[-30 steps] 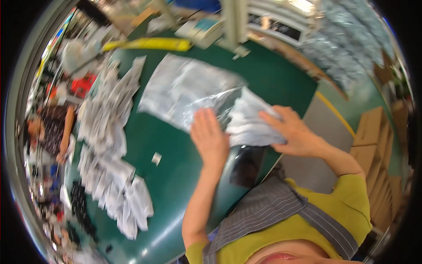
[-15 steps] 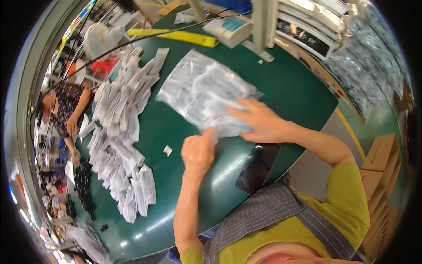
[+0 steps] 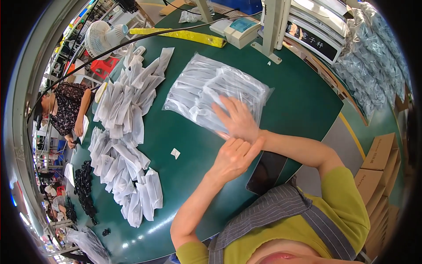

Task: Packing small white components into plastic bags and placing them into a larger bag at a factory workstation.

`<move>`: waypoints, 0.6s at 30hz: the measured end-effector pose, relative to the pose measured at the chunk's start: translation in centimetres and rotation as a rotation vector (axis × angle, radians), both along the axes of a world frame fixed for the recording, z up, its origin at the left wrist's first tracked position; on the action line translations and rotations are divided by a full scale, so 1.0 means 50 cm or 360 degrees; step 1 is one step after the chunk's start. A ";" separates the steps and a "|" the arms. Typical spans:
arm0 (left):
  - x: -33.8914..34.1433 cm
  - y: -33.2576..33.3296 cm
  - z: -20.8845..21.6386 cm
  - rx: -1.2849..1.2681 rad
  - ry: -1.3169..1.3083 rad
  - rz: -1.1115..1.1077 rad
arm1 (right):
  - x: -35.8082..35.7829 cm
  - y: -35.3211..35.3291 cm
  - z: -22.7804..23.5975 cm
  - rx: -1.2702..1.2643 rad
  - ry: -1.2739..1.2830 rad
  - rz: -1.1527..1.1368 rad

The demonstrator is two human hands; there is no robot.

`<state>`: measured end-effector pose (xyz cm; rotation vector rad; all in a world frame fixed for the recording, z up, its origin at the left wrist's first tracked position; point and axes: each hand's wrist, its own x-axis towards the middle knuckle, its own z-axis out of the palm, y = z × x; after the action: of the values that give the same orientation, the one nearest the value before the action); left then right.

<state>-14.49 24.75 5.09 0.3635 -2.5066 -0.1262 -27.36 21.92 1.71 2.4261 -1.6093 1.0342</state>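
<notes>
A large clear plastic bag (image 3: 189, 90) lies flat on the green table, filled with rows of small white-wrapped packets. My right hand (image 3: 239, 121) rests on the bag's near right part, fingers spread and a little blurred. Just below it, my left hand (image 3: 235, 158) is closed at the bag's near edge, its fingers curled on the plastic close to my right wrist. To the left, a long heap of loose white packets (image 3: 118, 105) stretches along the table. A small white scrap (image 3: 175, 153) sits between the heap and my left arm.
A dark tablet (image 3: 265, 174) lies by the near edge under my right forearm. Black parts (image 3: 84, 189) are piled far left, near a seated co-worker (image 3: 70, 103). A yellow bar (image 3: 184, 37), a small desktop device (image 3: 241, 31) and a metal post stand at the back. Cartons (image 3: 373, 163) are at right.
The bag now lies flatter and squarer, shifted slightly right. My left hand has moved right along its near edge, close to my right wrist. My right hand has slid slightly left over the bag.
</notes>
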 end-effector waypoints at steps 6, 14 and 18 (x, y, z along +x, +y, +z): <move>-0.014 -0.009 0.025 0.0236 0.0060 0.0346 | -0.115 0.011 -0.004 -0.0173 -0.0195 0.0553; -0.206 -0.120 0.015 -0.0098 -0.0428 0.0825 | -0.234 0.023 -0.040 0.0505 0.0067 0.0291; -0.235 -0.144 -0.006 -0.0087 -0.0262 0.0464 | -0.229 0.002 -0.048 0.0235 -0.0260 0.0435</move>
<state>-26.25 17.55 4.77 0.7372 -2.5782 0.0915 -38.83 22.04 -0.70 2.7879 -1.4744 1.2211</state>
